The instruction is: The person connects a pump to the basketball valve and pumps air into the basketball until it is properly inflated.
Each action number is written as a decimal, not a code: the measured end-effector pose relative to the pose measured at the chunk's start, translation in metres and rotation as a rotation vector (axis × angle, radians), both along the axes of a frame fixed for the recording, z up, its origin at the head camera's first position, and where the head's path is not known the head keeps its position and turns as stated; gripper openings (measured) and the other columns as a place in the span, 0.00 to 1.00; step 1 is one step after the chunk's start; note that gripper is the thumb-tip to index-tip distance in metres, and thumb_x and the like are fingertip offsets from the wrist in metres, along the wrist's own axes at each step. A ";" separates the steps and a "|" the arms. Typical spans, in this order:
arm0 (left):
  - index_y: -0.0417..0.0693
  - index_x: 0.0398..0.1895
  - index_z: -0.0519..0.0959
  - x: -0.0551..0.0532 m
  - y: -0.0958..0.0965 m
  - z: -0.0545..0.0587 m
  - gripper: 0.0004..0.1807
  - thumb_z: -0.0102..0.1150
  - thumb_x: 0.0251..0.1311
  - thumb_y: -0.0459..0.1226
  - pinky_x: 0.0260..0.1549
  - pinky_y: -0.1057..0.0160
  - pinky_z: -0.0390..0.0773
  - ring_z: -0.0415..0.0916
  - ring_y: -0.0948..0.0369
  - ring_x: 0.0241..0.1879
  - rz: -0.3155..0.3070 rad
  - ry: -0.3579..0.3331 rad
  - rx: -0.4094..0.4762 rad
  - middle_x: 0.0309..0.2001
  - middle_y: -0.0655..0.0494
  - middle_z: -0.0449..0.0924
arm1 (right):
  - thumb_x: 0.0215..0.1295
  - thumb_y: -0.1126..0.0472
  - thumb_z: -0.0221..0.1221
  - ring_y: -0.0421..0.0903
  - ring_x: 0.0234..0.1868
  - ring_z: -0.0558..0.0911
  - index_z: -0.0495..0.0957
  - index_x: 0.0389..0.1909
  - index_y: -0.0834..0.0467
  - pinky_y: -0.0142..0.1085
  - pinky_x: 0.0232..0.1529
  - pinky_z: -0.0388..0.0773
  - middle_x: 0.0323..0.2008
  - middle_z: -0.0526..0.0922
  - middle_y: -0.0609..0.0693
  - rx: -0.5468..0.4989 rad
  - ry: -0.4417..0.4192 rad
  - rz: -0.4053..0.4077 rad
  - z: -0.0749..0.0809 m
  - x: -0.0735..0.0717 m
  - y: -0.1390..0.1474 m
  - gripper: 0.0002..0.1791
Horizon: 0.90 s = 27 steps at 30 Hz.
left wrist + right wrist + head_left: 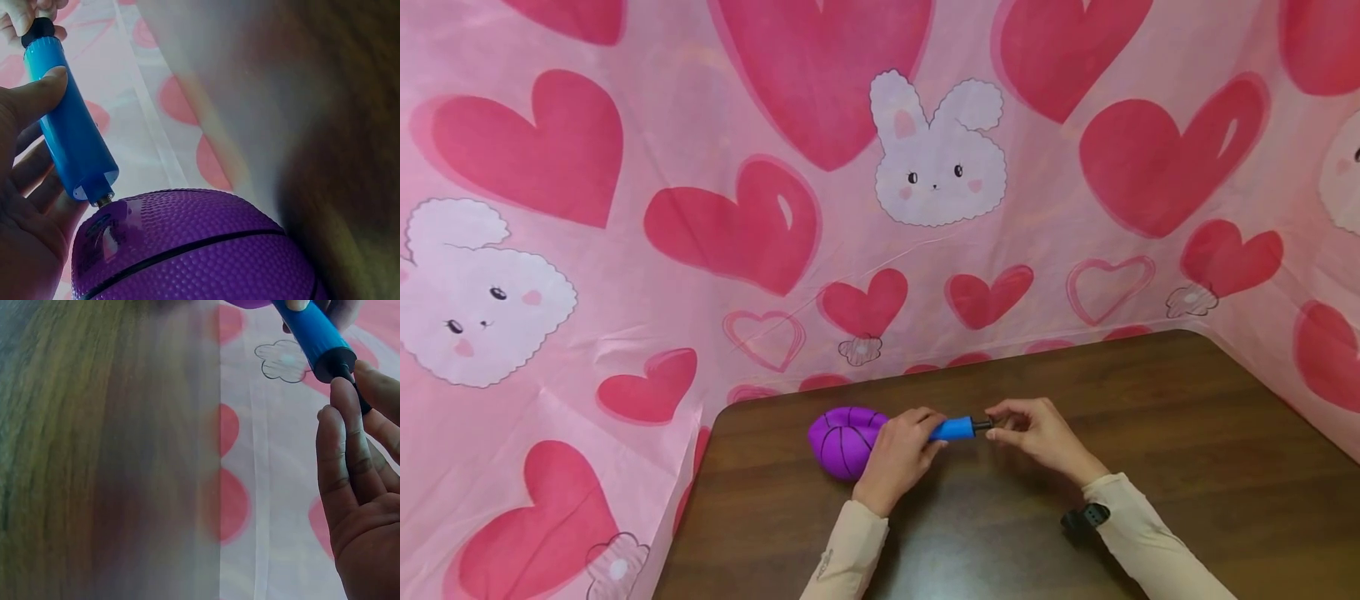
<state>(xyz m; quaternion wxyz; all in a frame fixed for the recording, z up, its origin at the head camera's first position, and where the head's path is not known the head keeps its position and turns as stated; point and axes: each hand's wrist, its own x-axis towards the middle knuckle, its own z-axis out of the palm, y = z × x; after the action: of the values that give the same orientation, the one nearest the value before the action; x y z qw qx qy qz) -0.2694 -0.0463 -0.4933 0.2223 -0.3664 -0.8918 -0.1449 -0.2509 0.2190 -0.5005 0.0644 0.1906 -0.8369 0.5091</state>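
A purple ball (pixel 842 443) with black seams lies on the table, its top sunken in. From it leads a blue hand pump (pixel 953 429), whose metal needle end meets the ball (pixel 194 244) in the left wrist view. My left hand (pixel 901 454) grips the pump barrel (pixel 75 125), thumb across it. At the pump's other end, my right hand (pixel 1037 433) pinches the black plunger (pixel 982 425) between thumb and fingertips. Part of the plunger shaft shows outside the barrel. The right wrist view shows my right fingers (pixel 350 444) around the plunger's end.
Beneath everything is a dark wooden table (pixel 1150 433) with rounded corners. Behind and beside it hangs a pink sheet (pixel 850 242) printed with hearts and rabbit faces. A dark band with a small device (pixel 1084 521) sits on the right wrist.
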 end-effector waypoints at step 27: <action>0.52 0.52 0.87 -0.002 -0.003 0.002 0.16 0.75 0.62 0.43 0.48 0.60 0.87 0.87 0.62 0.46 -0.030 -0.064 0.025 0.49 0.59 0.88 | 0.62 0.59 0.74 0.37 0.30 0.84 0.86 0.49 0.52 0.32 0.33 0.85 0.34 0.89 0.44 0.084 0.040 0.009 0.004 0.000 0.003 0.15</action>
<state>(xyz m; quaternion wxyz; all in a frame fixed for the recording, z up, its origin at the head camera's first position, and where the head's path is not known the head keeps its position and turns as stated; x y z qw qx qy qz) -0.2712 -0.0497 -0.4910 0.1963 -0.3722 -0.8909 -0.1711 -0.2506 0.2225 -0.4965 0.0708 0.2072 -0.8551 0.4699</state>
